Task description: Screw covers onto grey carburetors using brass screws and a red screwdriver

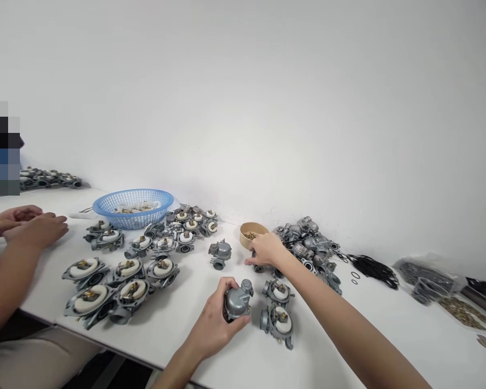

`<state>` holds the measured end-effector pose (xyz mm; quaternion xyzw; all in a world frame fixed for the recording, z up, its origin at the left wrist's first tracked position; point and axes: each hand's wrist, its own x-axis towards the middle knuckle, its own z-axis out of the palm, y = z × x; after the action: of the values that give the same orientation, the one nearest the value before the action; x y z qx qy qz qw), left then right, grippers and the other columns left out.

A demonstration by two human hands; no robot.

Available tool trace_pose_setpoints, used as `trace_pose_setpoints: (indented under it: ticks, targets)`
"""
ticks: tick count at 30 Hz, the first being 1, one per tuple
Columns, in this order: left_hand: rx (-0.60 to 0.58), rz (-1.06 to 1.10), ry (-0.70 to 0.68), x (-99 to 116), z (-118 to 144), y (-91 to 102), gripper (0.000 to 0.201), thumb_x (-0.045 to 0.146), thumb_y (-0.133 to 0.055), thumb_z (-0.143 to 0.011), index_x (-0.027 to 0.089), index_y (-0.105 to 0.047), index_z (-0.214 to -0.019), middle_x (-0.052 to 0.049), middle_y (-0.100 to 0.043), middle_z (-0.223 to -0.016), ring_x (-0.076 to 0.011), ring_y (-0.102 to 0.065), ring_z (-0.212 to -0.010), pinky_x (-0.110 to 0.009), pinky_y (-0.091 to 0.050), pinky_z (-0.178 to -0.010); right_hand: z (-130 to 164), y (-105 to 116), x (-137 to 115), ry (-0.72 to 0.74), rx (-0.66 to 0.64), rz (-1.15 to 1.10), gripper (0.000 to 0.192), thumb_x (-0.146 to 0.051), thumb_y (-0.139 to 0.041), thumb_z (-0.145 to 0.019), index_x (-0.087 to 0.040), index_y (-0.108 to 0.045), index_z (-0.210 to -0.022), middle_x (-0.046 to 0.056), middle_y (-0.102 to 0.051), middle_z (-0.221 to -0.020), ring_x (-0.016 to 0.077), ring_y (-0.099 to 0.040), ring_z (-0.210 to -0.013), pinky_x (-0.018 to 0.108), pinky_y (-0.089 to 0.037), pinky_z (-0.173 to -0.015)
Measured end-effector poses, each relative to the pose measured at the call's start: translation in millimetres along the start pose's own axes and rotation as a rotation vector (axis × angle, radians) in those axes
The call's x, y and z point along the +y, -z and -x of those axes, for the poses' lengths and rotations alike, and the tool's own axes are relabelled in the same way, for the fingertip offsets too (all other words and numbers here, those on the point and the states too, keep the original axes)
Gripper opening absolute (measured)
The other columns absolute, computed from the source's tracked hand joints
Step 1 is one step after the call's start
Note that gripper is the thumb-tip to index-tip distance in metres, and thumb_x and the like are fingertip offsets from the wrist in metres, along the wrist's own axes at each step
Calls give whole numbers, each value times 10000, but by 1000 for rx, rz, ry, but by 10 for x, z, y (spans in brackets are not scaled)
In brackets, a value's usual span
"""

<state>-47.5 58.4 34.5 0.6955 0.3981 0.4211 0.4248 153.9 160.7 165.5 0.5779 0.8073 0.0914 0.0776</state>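
My left hand (221, 316) is wrapped round a grey metal carburetor (238, 301), its rounded bowl facing up. At the front rim of a small tan tub (253, 231) holding tiny brass-coloured screws (250, 236) is my right hand (267, 250). Its fingers are bent together, and whatever is between them is too small to make out. Two open carburetors (281, 320) with white ring-shaped floats lie right of my left hand. Another closed carburetor (220, 254) stands alone, left of the tub.
Several open carburetors (132, 292) cover the table's left part, before a blue basket (133, 216) of white parts. A heap of carburetor parts (308, 243), black rubber rings (372, 270) and a plastic bag (429, 273) lie rightward. Another person's hands (36, 227) are at far left.
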Motion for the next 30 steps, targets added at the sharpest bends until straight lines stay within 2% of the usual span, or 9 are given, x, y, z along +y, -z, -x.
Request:
trace_pose_setpoints:
  ticks: [2,8,11,14,17,30]
  targets:
    - [1,17,1,-5,-3,-1,467,346,-779,-791,258,-492,-1148,-22,-655,-1046,-216,-623,-922,-340,-494,-851,-91,-68,-9,-32,-59,41,568,-670,-807,-762,-204,-831,-1085,163,-803,-1076,349,-752,-1034,361,-541,-844]
    - [-12,65,2,8,-4,13,482,368,-795,-786,257,-499,-1151,-18,-651,-1005,-207,-611,-865,-330,-501,-814,-72,-204,47,-121,-172,108,816,-676,-894,-629,-208,-732,-1277,166,-789,-1137,362,-743,-1079,400,-557,-877]
    - [-20,65,6,34,11,33,478,357,-791,-795,256,-499,-1160,-20,-648,-1018,-204,-604,-867,-327,-499,-812,-71,-237,67,-159,-220,127,758,-664,-882,-676,-188,-729,-1247,167,-766,-1186,350,-722,-1130,420,-552,-932]
    - [-32,56,7,51,24,52,474,350,-786,-803,258,-500,-1170,-19,-646,-1024,-201,-600,-873,-325,-495,-817,-91,-279,80,-207,-278,153,554,-564,-789,-868,-146,-706,-1221,142,-725,-1240,296,-695,-1151,464,-550,-991]
    - [-27,40,10,45,21,60,474,354,-788,-802,263,-504,-1169,-13,-647,-1015,-199,-598,-866,-321,-492,-814,-110,-332,98,-252,-314,169,379,-415,-682,-999,-148,-660,-1267,117,-676,-1292,252,-680,-1131,474,-575,-979]
    - [-36,48,8,85,30,76,465,377,-781,-808,260,-512,-1168,-15,-655,-1000,-211,-622,-893,-325,-504,-822,-154,-552,156,-361,-351,182,378,-371,-681,-1005,-164,-632,-1317,113,-651,-1329,256,-675,-1137,471,-591,-958]
